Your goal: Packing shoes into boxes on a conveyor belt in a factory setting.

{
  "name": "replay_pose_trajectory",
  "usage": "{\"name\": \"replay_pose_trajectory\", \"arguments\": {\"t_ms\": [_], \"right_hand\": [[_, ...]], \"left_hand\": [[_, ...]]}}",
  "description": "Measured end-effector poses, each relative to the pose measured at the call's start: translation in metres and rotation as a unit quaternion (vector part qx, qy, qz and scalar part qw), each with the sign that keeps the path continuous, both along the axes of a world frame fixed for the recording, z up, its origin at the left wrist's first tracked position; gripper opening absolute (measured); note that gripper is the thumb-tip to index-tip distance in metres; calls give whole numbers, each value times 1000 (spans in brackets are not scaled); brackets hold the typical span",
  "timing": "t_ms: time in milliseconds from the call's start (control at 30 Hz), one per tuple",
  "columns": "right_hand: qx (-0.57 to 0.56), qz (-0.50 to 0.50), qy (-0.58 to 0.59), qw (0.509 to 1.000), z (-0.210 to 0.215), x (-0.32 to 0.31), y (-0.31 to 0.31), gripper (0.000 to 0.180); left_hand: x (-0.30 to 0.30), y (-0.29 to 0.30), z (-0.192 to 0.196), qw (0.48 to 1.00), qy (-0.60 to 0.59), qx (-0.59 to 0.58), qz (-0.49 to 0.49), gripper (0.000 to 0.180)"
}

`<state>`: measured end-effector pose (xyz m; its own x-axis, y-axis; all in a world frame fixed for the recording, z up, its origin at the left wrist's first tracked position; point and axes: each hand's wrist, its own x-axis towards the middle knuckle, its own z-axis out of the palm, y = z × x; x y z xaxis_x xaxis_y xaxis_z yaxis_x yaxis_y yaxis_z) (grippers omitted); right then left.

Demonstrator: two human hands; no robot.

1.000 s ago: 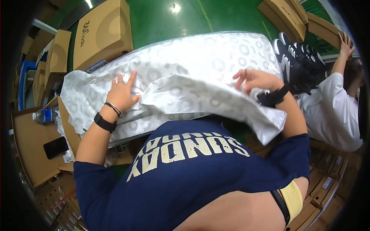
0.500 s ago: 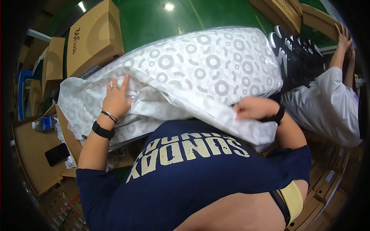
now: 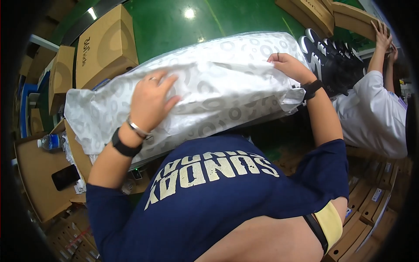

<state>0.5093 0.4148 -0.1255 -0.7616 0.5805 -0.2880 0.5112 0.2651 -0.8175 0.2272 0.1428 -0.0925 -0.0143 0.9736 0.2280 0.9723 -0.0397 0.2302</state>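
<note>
A thin white sheet of wrapping paper (image 3: 205, 96), printed with grey rings, lies in loose folds across a thick stack of like paper (image 3: 279, 41) before me. At the stack's right part, my right hand (image 3: 291, 69) pinches the far edge of the sheet between thumb and fingers. My left hand (image 3: 152, 102) is over the left half of the sheet, its fingers spread and somewhat blurred; whether the fingertips press on the paper cannot be made out. The sheet's near side hangs over the stack's front edge.
Brown shoe boxes (image 3: 107, 48) stand at the far left. Black-and-white shoes (image 3: 323, 61) sit to the right, beside a co-worker in a white sleeve (image 3: 371, 113) reaching toward a box. An opened carton at left holds a phone (image 3: 65, 177) and a water bottle (image 3: 49, 142).
My right hand has moved up and away from me, drawing the sheet's edge over the stack, and the sheet now covers more of it. My left hand has shifted to the right.
</note>
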Motion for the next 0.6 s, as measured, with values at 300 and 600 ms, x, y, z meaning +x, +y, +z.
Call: {"name": "replay_pose_trajectory", "arguments": {"t_ms": [300, 600], "right_hand": [[184, 3, -180, 966, 28, -11, 0, 21], [-16, 121, 41, 992, 84, -62, -57, 23]], "left_hand": [[7, 37, -5, 922, 111, -369, -23, 86], [52, 119, -10, 898, -383, -125, -176, 40]]}}
